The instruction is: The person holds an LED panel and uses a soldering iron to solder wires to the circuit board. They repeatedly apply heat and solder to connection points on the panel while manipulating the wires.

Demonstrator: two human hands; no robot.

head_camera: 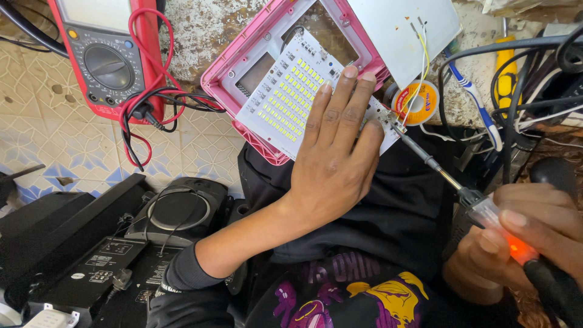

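The left hand (337,152) is lying flat, fingers spread, pinning the white LED circuit board (291,91) over its pink plastic housing (255,48) to steady it — while the right hand (534,237) is gripping a soldering iron (461,188), its tip touching the board's edge.

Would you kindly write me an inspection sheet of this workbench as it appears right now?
Surface: patterned tile top, stained.
Job's things: white LED board lying on pink housing; soldering iron, tip at the board's right edge.
Clutter: red multimeter, solder spool, toothbrush, black speaker unit.
Grippers: left hand flat on the board; right hand gripping the iron.
Cables: red and black test leads; black cables at right.
Surroundings: nothing seen.
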